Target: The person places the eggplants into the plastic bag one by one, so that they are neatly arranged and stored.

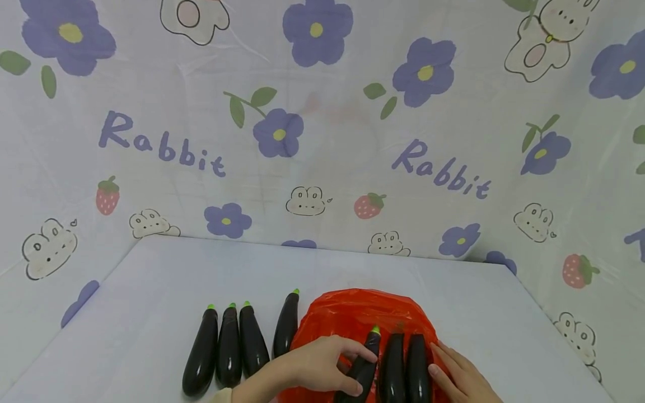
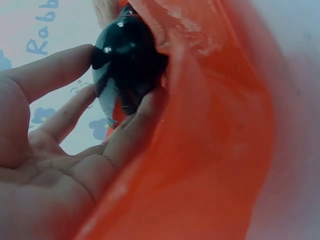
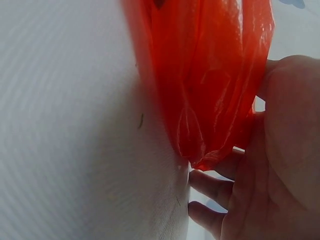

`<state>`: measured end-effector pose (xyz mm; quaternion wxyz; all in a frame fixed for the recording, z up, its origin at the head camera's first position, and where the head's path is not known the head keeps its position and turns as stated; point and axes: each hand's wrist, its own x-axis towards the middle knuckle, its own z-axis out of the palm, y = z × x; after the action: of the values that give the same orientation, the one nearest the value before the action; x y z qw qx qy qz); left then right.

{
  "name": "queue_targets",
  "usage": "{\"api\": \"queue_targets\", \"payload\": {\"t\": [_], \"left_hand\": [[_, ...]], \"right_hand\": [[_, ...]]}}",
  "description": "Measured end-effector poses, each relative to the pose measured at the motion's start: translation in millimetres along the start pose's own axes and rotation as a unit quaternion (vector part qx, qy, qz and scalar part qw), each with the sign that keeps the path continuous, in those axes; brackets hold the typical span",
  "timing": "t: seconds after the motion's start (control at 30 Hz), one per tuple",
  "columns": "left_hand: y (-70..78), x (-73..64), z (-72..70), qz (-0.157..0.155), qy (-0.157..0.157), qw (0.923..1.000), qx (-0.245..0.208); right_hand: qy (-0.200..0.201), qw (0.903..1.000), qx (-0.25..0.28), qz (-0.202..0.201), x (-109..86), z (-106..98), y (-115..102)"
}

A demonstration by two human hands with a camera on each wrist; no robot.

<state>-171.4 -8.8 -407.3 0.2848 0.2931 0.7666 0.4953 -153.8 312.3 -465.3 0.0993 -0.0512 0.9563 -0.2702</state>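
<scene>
My left hand (image 1: 319, 364) grips a dark, glossy eggplant (image 1: 364, 369) with a green stem end between thumb and fingers. This eggplant lies over the spread red plastic bag (image 1: 353, 302), to the left of a second eggplant (image 1: 393, 366) and a third one (image 1: 418, 366) on the bag. In the left wrist view, the fingers reach around the rounded end of the held eggplant (image 2: 127, 55), beside the bag's red film. My right hand (image 1: 463, 375) rests against the right side of the bag, fingers extended; in the right wrist view its fingertips touch the white tabletop.
Left of the bag, three eggplants (image 1: 229, 347) lie side by side on the white table (image 1: 126, 336). Another eggplant (image 1: 286, 324) lies right beside the bag's left edge. A printed curtain (image 1: 322, 168) with flowers and rabbits hangs behind the table.
</scene>
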Motion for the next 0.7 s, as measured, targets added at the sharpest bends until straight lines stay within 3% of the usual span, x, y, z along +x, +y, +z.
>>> {"api": "queue_targets", "payload": {"t": [0.37,0.7], "left_hand": [[-12.4,13.7,3.4,-0.004,0.019,0.9998,0.002],[-18.2,28.5,4.2,0.002,0.019,0.9998,0.006]], "right_hand": [[0.004,0.9999,-0.012,0.009,-0.3,1.8,1.1],[0.004,0.9999,-0.013,0.006,0.9,1.3,0.0]]}}
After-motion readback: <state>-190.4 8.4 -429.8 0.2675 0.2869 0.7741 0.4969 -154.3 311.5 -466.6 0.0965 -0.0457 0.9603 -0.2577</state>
